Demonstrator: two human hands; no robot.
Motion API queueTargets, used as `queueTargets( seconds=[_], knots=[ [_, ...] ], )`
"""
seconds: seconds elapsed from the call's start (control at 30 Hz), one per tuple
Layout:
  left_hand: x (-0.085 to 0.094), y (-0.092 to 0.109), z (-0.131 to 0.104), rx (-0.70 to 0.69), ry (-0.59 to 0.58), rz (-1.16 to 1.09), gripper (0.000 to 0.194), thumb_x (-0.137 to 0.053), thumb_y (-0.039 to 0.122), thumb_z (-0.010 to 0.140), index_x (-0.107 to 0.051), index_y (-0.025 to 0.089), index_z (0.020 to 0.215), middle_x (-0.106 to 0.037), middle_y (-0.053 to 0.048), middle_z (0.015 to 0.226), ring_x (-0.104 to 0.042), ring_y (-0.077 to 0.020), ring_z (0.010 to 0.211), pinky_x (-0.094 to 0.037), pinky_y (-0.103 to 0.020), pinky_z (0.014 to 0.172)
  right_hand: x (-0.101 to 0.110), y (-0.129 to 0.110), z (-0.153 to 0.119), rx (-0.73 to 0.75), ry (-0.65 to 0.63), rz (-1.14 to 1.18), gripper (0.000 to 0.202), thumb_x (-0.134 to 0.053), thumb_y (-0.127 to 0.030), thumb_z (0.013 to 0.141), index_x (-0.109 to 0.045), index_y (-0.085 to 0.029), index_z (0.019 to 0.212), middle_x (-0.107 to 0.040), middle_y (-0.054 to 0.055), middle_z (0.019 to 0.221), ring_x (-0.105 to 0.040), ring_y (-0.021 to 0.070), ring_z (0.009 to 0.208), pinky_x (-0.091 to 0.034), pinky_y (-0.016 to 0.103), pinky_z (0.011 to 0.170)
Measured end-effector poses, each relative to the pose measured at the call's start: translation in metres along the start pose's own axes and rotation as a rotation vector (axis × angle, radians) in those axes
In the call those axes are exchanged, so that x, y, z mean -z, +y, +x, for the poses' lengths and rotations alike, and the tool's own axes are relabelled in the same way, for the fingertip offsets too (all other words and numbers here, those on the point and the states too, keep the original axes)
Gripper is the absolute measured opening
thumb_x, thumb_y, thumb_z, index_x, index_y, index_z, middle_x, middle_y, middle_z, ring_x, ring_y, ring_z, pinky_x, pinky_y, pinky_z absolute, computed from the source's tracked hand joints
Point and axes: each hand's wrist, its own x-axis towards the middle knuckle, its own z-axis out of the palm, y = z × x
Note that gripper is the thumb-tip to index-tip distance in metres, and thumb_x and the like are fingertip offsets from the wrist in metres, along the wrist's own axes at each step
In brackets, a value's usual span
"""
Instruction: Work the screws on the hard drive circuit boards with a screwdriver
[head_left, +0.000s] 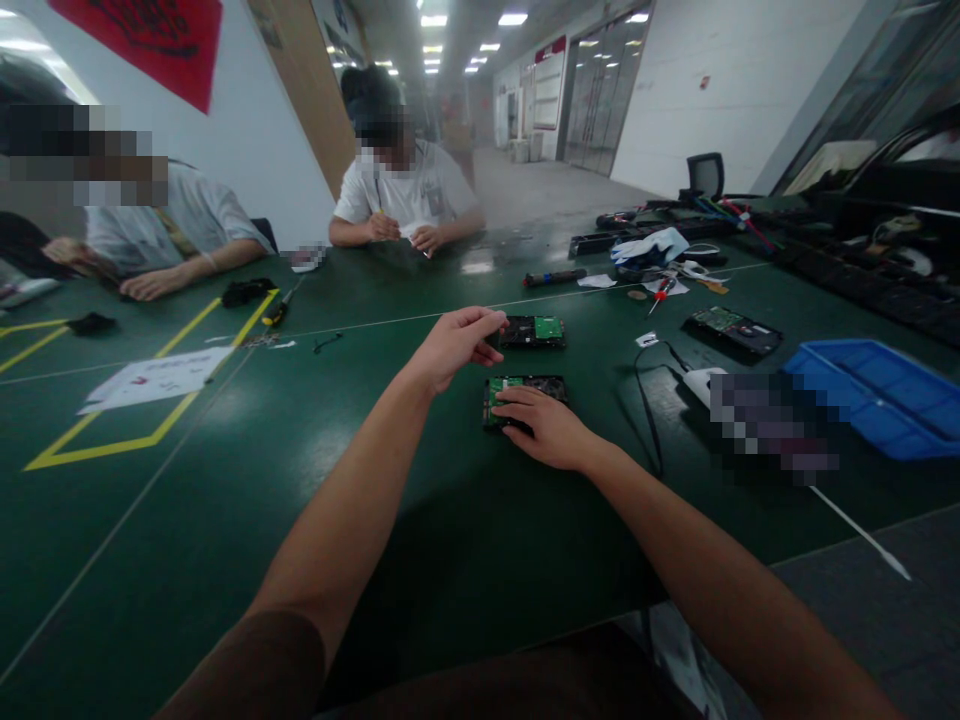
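Two hard drives with green circuit boards lie on the green table in front of me, one behind the other. My left hand (461, 345) is at the left end of the far hard drive (536, 331), its fingers bent and apart. Whether its fingertips touch that drive I cannot tell. Over the near hard drive (491, 415) lies my right hand (547, 425), fingers stretched across the board and covering much of it. A third hard drive (733, 332) rests farther right.
A blue tray (877, 390) stands at the right, beside a cabled, blurred-out object (772, 420). Screwdrivers, one red-tipped (663, 292), and white gloves (652, 247) lie behind. Left are yellow tape (97, 458) and paper sheets (157, 378). Two people sit across the table.
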Motion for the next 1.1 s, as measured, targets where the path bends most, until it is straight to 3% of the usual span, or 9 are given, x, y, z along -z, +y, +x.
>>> queueTargets(
  seconds=[0.23, 0.63, 0.93, 1.1],
  knots=[
    [-0.0011, 0.0015, -0.002, -0.012, -0.047, 0.03, 0.018, -0.07, 0.035, 0.095, -0.073, 0.017, 0.1, -0.071, -0.005, 0.094, -0.069, -0.0099, 0.063, -0.052, -0.022, 0.057, -0.0001, 0.0005, -0.0007, -0.002, 0.008, 0.014, 0.036, -0.064, -0.021, 0.098, -0.071, -0.022, 0.133, -0.065, 0.012, 0.146, -0.057, 0.0281, 0.14, -0.042, 0.054, 0.123],
    [-0.0042, 0.0051, -0.0046, 0.048, -0.06, -0.056, 0.02, -0.068, 0.036, 0.096, -0.059, 0.019, 0.102, -0.076, -0.01, 0.109, -0.074, -0.0141, 0.066, -0.057, -0.026, 0.058, 0.0012, -0.0017, 0.0001, -0.007, 0.009, 0.019, 0.035, -0.064, -0.02, 0.098, -0.072, -0.02, 0.132, -0.065, 0.013, 0.145, -0.057, 0.0284, 0.14, -0.042, 0.053, 0.123],
    [-0.0025, 0.0048, -0.0039, 0.029, -0.047, -0.048, 0.019, -0.068, 0.034, 0.094, -0.071, 0.016, 0.1, -0.073, -0.007, 0.1, -0.074, -0.0138, 0.067, -0.057, -0.023, 0.059, -0.0007, 0.0001, -0.0002, 0.004, 0.028, 0.029, 0.035, -0.065, -0.019, 0.097, -0.072, -0.023, 0.131, -0.066, 0.012, 0.143, -0.058, 0.0281, 0.139, -0.045, 0.053, 0.121],
    [-0.0016, 0.0042, -0.003, 0.03, -0.046, -0.039, 0.022, -0.065, 0.033, 0.096, -0.075, 0.016, 0.107, -0.074, -0.01, 0.109, -0.073, -0.0123, 0.065, -0.056, -0.023, 0.057, 0.0013, -0.0007, 0.0001, -0.004, 0.013, 0.036, 0.035, -0.064, -0.02, 0.098, -0.072, -0.023, 0.132, -0.066, 0.012, 0.144, -0.058, 0.0287, 0.139, -0.044, 0.054, 0.121]
  ],
)
